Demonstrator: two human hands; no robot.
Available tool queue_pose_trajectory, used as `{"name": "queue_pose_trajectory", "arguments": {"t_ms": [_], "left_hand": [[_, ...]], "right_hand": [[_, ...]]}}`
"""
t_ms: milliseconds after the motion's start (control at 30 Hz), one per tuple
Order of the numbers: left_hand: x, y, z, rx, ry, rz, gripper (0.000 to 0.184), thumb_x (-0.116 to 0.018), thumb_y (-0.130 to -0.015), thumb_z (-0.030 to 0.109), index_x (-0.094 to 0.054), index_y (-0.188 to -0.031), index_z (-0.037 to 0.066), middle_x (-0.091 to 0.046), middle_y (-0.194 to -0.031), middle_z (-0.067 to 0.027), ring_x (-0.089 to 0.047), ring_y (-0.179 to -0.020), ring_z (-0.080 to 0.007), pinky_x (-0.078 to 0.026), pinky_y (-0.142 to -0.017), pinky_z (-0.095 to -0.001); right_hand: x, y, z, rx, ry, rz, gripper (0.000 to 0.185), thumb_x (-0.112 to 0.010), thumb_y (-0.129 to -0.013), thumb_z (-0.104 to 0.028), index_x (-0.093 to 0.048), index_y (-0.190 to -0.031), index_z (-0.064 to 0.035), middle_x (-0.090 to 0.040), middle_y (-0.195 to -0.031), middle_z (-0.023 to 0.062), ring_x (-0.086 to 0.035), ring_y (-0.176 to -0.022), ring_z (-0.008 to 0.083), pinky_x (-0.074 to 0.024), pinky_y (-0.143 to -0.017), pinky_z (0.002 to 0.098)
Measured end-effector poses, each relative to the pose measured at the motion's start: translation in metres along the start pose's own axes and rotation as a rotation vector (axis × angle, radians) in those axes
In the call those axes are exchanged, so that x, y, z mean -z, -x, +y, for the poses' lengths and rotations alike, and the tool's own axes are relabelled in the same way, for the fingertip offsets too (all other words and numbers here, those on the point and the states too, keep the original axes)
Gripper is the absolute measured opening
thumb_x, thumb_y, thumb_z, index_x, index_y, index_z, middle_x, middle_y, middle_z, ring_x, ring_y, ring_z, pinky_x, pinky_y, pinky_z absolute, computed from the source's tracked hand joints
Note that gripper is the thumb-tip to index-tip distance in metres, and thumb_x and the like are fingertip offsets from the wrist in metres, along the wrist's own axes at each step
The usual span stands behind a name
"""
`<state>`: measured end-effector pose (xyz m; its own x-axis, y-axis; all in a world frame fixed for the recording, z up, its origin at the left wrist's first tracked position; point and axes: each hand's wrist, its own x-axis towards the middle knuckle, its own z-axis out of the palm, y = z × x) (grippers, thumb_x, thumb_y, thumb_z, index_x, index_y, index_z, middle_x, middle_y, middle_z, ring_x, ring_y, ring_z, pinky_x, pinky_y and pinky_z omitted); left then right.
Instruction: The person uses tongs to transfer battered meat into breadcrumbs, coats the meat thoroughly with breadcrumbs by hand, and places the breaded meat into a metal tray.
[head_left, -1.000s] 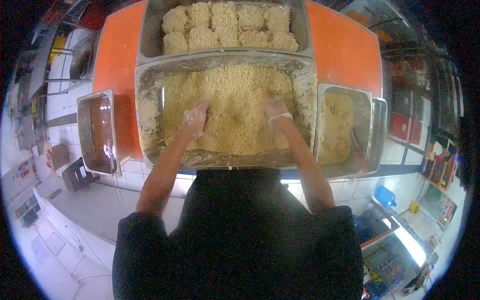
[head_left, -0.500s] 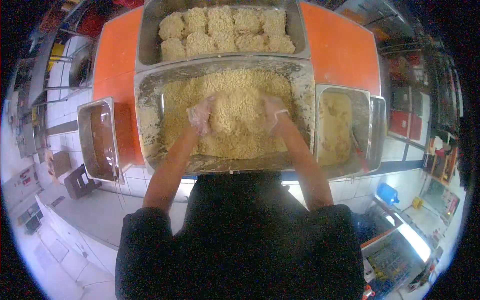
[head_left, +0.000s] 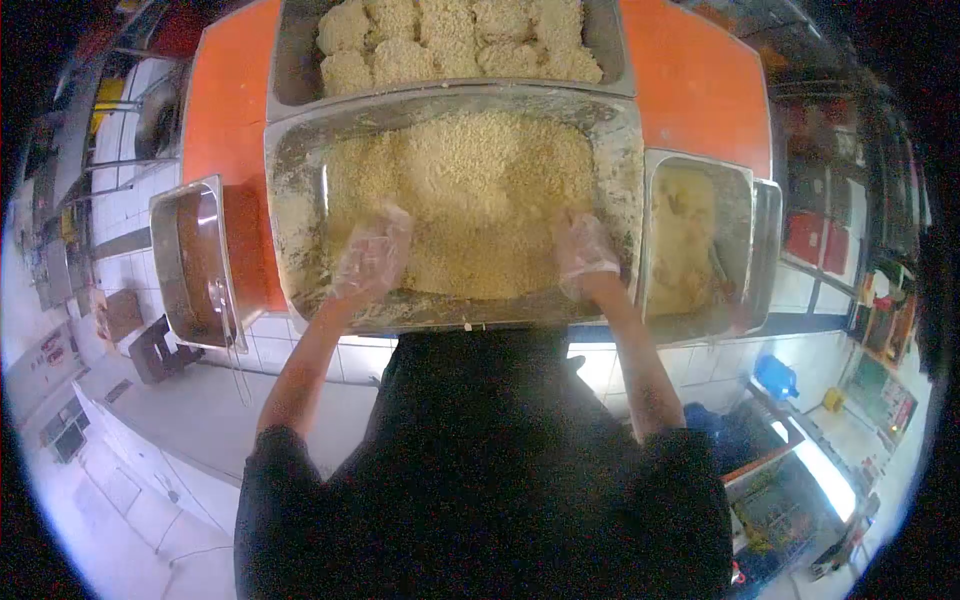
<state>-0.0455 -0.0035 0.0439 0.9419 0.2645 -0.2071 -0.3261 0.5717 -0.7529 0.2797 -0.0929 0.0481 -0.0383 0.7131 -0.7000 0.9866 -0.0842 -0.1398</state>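
Observation:
A wide metal tray (head_left: 300, 130) holds a heap of pale yellow crumbs (head_left: 480, 150). On the left side of the heap is my left hand (head_left: 375, 255), in a clear plastic glove, its fingertips at the crumbs. My right hand (head_left: 586, 255), gloved the same way, is at the right side of the crumbs near the tray wall. Both hands are blurred, and how their fingers are bent is hard to make out. Between them the crumbs lie in a mound, with nothing lifted.
Behind, a second metal tray (head_left: 295, 60) holds rows of crumb-coated pieces (head_left: 400, 62). To the right, a container (head_left: 655, 240) has pale batter in it. A narrow container (head_left: 205, 262) stands left. Orange counter (head_left: 695, 75) flanks the trays.
Half a second ago my hands were around a raised mass of crumbs. They have since moved apart and back toward me, and the mass is down in the heap.

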Motion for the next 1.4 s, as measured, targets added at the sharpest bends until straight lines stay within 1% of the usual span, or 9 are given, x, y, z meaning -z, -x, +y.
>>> {"name": "queue_pose_trajectory", "arguments": {"t_ms": [133, 300, 367, 467, 533, 633, 733, 900, 1400], "left_hand": [[0.045, 0.003, 0.009, 0.007, 2.224, -0.272, 0.043, -0.058, -0.084, 0.024, -0.048, -0.121, 0.004, -0.056, -0.119, -0.0064, -0.057, -0.104, -0.0213, -0.051, -0.084, -0.0361], [0.065, -0.036, 0.000, 0.311, 3.072, -0.871, 0.038, -0.055, -0.083, 0.018, -0.050, -0.117, 0.003, -0.058, -0.109, -0.0137, -0.061, -0.090, -0.0301, -0.050, -0.078, -0.0404], [0.022, -0.037, -0.042, 0.472, 3.144, -1.211, 0.035, -0.053, -0.084, 0.017, -0.051, -0.114, 0.001, -0.058, -0.105, -0.0173, -0.058, -0.092, -0.0341, -0.048, -0.081, -0.0420], [-0.022, -0.045, -0.074, 0.609, 3.079, -1.261, 0.031, -0.051, -0.084, 0.016, -0.053, -0.109, -0.001, -0.058, -0.099, -0.0227, -0.055, -0.095, -0.0401, -0.045, -0.085, -0.0445], [-0.025, -0.045, -0.064, 0.574, 2.846, -0.960, 0.030, -0.051, -0.086, 0.019, -0.055, -0.106, -0.002, -0.058, -0.097, -0.0230, -0.054, -0.096, -0.0399, -0.044, -0.087, -0.0449], [-0.032, -0.060, -0.032, 1.210, 2.919, -0.565, 0.028, -0.048, -0.087, 0.019, -0.055, -0.104, -0.002, -0.058, -0.097, -0.0223, -0.053, -0.092, -0.0422, -0.043, -0.087, -0.0454], [-0.031, -0.104, -0.028, 0.661, 2.990, -0.364, 0.030, -0.048, -0.088, 0.021, -0.053, -0.107, -0.001, -0.056, -0.100, -0.0217, -0.051, -0.096, -0.0418, -0.041, -0.089, -0.0454], [-0.021, -0.170, -0.008, 0.047, 2.963, -0.168, 0.034, -0.048, -0.088, 0.023, -0.048, -0.112, 0.000, -0.052, -0.107, -0.0208, -0.047, -0.101, -0.0410, -0.037, -0.092, -0.0453], [0.003, -0.181, 0.006, -0.161, 2.914, -0.073, 0.048, -0.047, -0.089, 0.030, -0.036, -0.127, 0.003, -0.041, -0.125, -0.0182, -0.036, -0.117, -0.0386, -0.026, -0.102, -0.0451]], "right_hand": [[-0.080, -0.013, 0.004, 0.279, 0.145, 0.252, 0.027, -0.050, -0.082, -0.017, -0.061, -0.100, -0.0023, -0.061, -0.096, 0.0224, -0.059, -0.096, 0.0388, -0.0475, -0.081, 0.0473], [-0.045, -0.025, -0.025, 0.209, 0.099, -0.182, 0.028, -0.053, -0.080, -0.021, -0.061, -0.099, -0.0027, -0.060, -0.097, 0.0247, -0.058, -0.098, 0.0387, -0.0461, -0.085, 0.0481], [-0.070, -0.038, -0.010, -0.277, -0.867, 0.030, 0.029, -0.062, -0.079, -0.027, -0.064, -0.097, -0.0040, -0.068, -0.082, 0.0102, -0.065, -0.082, 0.0296, -0.0526, -0.072, 0.0379], [-0.088, -0.037, -0.004, -0.100, -0.797, 0.261, 0.026, -0.059, -0.083, -0.026, -0.062, -0.101, -0.0068, -0.067, -0.081, 0.0082, -0.064, -0.076, 0.0301, -0.0521, -0.066, 0.0375], [-0.084, -0.039, 0.000, 0.120, -0.827, 0.641, 0.027, -0.055, -0.087, -0.025, -0.059, -0.107, -0.0068, -0.065, -0.088, 0.0073, -0.064, -0.079, 0.0288, -0.0512, -0.067, 0.0373], [-0.002, -0.010, -0.014, 0.159, -0.546, 0.926, 0.033, -0.051, -0.090, -0.025, -0.052, -0.116, -0.0049, -0.059, -0.109, 0.0075, -0.060, -0.094, 0.0251, -0.0491, -0.076, 0.0372], [0.012, -0.032, -0.040, 0.051, -0.179, 0.868, 0.037, -0.050, -0.091, -0.024, -0.048, -0.121, -0.0040, -0.054, -0.122, 0.0082, -0.056, -0.104, 0.0231, -0.0474, -0.083, 0.0373], [-0.003, -0.065, -0.055, 0.329, -0.350, 0.800, 0.037, -0.051, -0.090, -0.024, -0.049, -0.121, -0.0044, -0.054, -0.123, 0.0093, -0.055, -0.106, 0.0245, -0.0459, -0.086, 0.0375], [-0.005, -0.093, -0.055, 0.536, -0.589, 0.740, 0.037, -0.053, -0.087, -0.021, -0.052, -0.120, -0.0054, -0.053, -0.125, 0.0124, -0.052, -0.112, 0.0286, -0.0414, -0.094, 0.0382]]}}
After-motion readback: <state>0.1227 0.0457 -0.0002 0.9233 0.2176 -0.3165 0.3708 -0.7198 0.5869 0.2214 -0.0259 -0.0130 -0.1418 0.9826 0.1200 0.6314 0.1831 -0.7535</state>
